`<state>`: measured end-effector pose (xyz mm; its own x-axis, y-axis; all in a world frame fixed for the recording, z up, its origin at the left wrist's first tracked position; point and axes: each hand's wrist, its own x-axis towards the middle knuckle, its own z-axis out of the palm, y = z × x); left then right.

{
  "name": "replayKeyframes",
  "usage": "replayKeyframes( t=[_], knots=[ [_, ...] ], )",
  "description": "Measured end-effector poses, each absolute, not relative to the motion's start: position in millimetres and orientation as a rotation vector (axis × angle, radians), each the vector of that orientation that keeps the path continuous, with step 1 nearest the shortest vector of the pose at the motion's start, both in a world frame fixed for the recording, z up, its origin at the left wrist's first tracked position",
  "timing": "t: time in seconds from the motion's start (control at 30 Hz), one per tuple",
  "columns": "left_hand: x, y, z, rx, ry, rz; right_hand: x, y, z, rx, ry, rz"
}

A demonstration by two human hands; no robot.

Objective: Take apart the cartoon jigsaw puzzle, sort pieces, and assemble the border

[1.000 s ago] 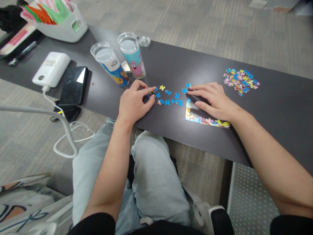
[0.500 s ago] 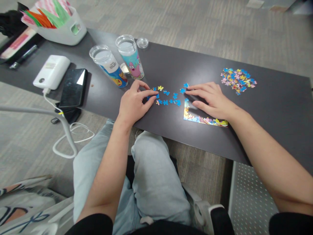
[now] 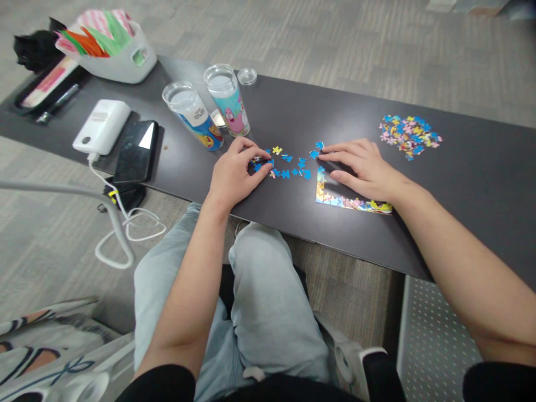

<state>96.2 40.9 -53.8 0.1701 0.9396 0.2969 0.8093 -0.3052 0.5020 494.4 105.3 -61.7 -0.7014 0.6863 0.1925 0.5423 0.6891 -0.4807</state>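
Note:
My left hand [image 3: 235, 174] is curled over the left end of a cluster of loose blue puzzle pieces [image 3: 285, 174]. Its thumb and index finger are bent round a blue puzzle piece [image 3: 272, 163], with more pieces partly hidden under the palm side. My right hand [image 3: 362, 169] lies with fingers stretched out, fingertips touching or just beside two blue pieces [image 3: 314, 153]. Below it is an L-shaped joined puzzle edge [image 3: 341, 202], its right end close to my wrist. One yellow piece [image 3: 277, 151] lies near the left fingertips.
A pile of mixed puzzle pieces [image 3: 410, 135] lies at the back right of the dark table [image 3: 301, 106]. Two clear-topped printed tubes [image 3: 196, 123] and a round lid [image 3: 247, 77] stand behind my left hand. Further left are a phone [image 3: 136, 153], a white power bank [image 3: 101, 125] and a white basket [image 3: 125, 67].
My left thumb and index finger have parted slightly, showing pieces between them. My right hand has stayed in place. The camera view has shifted a little.

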Motion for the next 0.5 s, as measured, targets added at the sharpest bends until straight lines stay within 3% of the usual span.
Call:
replayKeyframes(
  t=[0.5],
  knots=[
    [111, 83, -62, 2.169, 1.632, 0.979, 489, 106, -56, -0.978, -2.491, 0.643]
  ],
)
